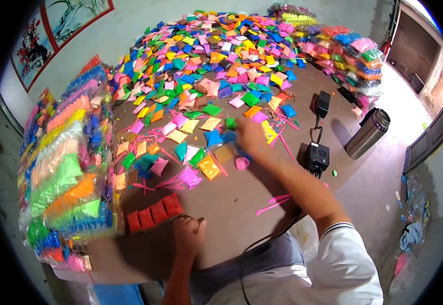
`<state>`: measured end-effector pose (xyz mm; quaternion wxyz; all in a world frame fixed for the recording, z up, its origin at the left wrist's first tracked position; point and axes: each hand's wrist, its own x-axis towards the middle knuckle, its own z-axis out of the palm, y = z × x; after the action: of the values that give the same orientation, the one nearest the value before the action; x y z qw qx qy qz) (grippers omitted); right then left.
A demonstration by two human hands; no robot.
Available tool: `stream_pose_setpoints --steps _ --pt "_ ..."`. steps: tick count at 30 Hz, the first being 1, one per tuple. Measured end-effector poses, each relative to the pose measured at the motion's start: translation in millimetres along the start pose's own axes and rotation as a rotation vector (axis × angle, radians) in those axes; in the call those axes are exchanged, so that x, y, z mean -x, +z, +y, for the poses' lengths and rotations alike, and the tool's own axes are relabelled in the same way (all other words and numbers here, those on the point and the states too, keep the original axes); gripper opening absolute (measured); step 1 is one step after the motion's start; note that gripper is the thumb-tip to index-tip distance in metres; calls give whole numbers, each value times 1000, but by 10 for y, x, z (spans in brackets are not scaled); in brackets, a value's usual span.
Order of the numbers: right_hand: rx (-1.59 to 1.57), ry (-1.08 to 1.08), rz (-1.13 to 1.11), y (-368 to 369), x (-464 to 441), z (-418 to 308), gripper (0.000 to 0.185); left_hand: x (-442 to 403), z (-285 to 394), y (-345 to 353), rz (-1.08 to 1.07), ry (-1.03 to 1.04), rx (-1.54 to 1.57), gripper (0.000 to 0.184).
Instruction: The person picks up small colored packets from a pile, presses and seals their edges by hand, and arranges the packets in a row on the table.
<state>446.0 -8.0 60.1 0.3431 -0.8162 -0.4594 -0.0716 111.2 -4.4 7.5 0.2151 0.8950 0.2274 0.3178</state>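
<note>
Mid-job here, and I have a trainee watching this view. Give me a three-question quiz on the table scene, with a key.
1. What colour is the row of packets beside the left hand?
A) green
B) red
C) blue

2. True or false: in this view, the metal flask is to the right of the black device.

3. Fill in the missing word: the ____ hand reaches farther out over the table.

Key: 1 B; 2 true; 3 right
</note>
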Motion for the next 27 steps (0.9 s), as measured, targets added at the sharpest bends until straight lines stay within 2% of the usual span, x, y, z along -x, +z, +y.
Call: stream_pose_setpoints --steps 1,2,3,4,5,6,8,16,18,22,25,27 --pt "11 84 34 -175 -137 229 15 12 2 20 -3 3 -4 34" --pt "76 -5 295 -97 -263 675 16 27 1 32 -1 0 -55 32" --pt "107 133 151 -259 -412 965 22 32 1 44 3 -5 -107 29" --pt "118 268 124 -456 -505 1114 26 23 18 47 2 -5 -110 29" --pt "151 281 142 -564 -539 1315 25 14 42 40 21 8 -119 29" --pt "200 229 224 -454 -621 1816 25 9 51 46 41 20 -128 28" --pt "229 223 240 -478 -676 2217 25 40 13 71 37 4 -152 29" --pt "149 244 179 -253 -1107 2401 26 1 93 60 -17 -46 -284 30" --pt "152 395 61 -241 -1172 2391 29 16 74 69 9 -34 -289 30" --pt "175 351 135 -236 -1166 2296 35 10 114 55 -14 -85 -291 30" --pt "182 379 26 -320 -1193 2268 36 -9 144 44 -23 -86 -272 30" --pt "111 334 84 -368 -1134 2224 34 -37 166 52 -9 -71 -295 30"
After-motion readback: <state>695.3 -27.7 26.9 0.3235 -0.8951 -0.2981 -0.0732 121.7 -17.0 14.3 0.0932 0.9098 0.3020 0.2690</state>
